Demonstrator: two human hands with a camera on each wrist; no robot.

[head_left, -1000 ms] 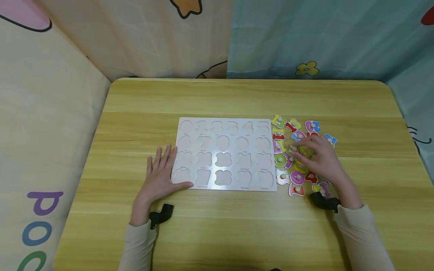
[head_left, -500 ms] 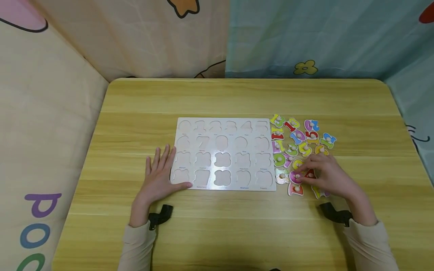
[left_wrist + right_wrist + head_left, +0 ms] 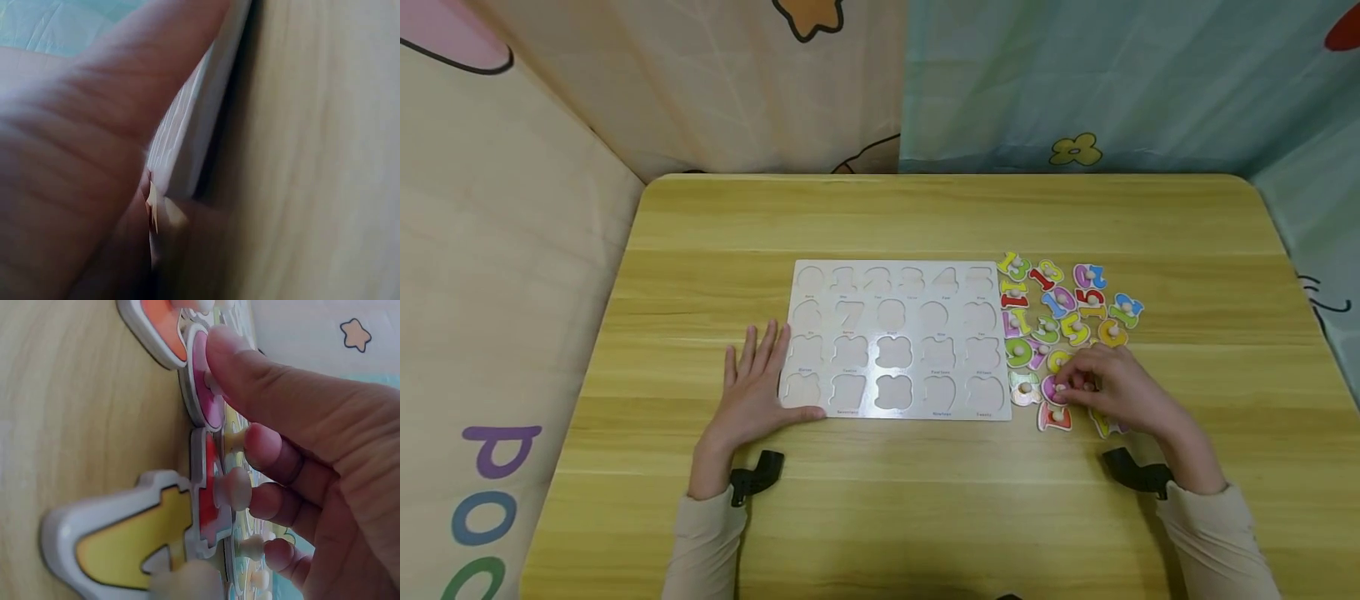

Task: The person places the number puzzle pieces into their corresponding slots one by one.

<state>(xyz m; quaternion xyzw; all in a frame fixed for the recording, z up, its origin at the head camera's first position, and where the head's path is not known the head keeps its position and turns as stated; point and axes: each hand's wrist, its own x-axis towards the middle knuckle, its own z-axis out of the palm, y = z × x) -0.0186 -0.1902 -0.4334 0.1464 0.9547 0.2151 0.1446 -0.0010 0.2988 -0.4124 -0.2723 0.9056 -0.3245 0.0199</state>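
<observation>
A white number puzzle board (image 3: 915,335) with rows of cut-out recesses lies on the table. My left hand (image 3: 747,402) rests with spread, straight fingers along its left edge, the thumb on the near corner. In the left wrist view that hand (image 3: 81,137) covers much of the board's edge (image 3: 190,144). Among the number pieces right of the board, my right hand (image 3: 1112,385) pinches the knob of a purple zero piece (image 3: 1049,390). The right wrist view has the thumb against that knob on the purple zero piece (image 3: 201,369); the index fingertip is hidden. The piece lies among its neighbours.
Several colourful knobbed number pieces crowd around the right hand, including a red 15 (image 3: 1090,302), an orange-red seven (image 3: 1055,417) and a yellow-and-purple piece (image 3: 1105,425). A yellow four (image 3: 125,544) lies close below the fingers. Curtains stand behind the wooden table (image 3: 880,517).
My right hand has moved from the middle of the pieces toward the near side and come down on the purple zero's knob. The left hand stays in place on the board.
</observation>
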